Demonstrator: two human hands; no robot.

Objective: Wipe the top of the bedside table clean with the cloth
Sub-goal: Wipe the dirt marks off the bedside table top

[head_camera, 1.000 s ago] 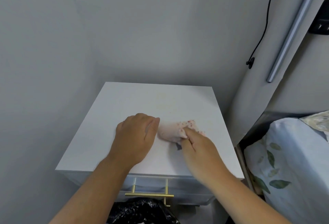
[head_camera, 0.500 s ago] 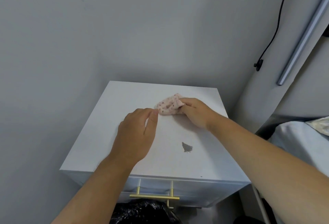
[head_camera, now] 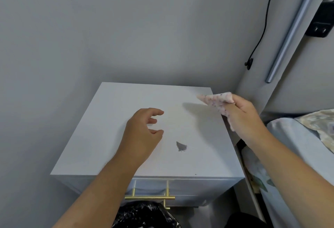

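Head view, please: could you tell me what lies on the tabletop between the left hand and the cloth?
Only bare white tabletop lies between the left hand and the cloth, in the head view.

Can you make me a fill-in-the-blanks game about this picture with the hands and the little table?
1. The pink cloth is held in the ____ hand.
2. The left hand holds ____.
3. A small grey mark sits on the top of the bedside ____.
4. The drawer handle is ____ in colour.

Missing words: right; nothing; table; gold
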